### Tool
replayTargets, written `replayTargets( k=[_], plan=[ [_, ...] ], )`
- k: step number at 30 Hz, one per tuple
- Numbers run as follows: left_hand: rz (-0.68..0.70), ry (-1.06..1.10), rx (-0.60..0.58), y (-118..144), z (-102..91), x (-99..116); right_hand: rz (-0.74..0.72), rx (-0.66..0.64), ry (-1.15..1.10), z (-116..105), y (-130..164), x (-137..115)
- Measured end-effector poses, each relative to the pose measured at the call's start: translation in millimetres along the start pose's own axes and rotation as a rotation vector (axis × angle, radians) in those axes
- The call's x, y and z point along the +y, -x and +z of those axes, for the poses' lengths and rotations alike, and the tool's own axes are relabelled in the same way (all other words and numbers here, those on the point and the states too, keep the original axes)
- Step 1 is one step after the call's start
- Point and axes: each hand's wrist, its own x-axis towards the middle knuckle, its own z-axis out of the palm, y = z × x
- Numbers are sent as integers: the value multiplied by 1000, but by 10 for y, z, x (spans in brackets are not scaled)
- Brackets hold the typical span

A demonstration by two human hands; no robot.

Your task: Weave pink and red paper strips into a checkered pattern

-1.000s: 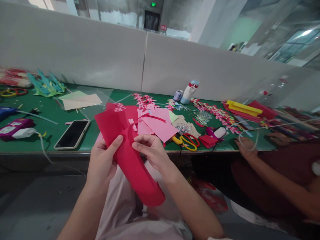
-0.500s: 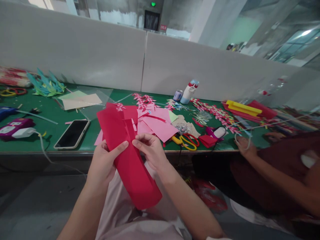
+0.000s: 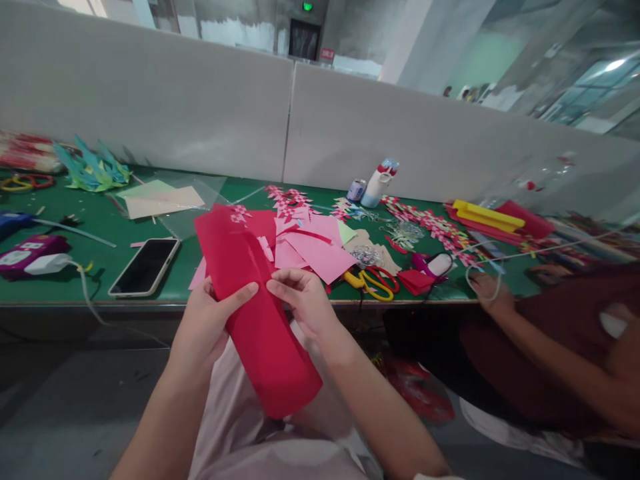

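A long sheet of red paper slants across my lap, its upper end reaching over the table edge. My left hand grips its left side, thumb flat on top and fingers underneath. At the right edge, my right hand pinches the paper between thumb and curled fingers. The upper part of the sheet is bent, with a narrow raised strip along the right side. Just beyond lie pink paper sheets and a thin red strip.
On the green table are a phone, yellow-handled scissors, red scissors, a purple device with a white cable, a small can and folded-paper chains. A grey partition stands behind. A co-worker's hand is at the right.
The raised strip at the red paper's upper right has flattened somewhat. The paper's lower end has shifted slightly left. Both hands keep nearly the same places.
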Motion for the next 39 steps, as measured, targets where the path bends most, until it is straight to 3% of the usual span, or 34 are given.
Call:
replayTargets(
  k=[11, 22, 34, 39],
  plan=[
    [-16, 21, -12, -23, -14, -40, -84, 5, -12, -8, -10, 101],
    [-15, 20, 15, -13, 9, -17, 5, 3, 16, -44, -16, 51],
    [-9, 20, 7, -23, -4, -28, -37, 27, -33, -4, 27, 75],
    [7, 10, -9, -32, -3, -12, 40, -10, 3, -52, 19, 47]
  ],
)
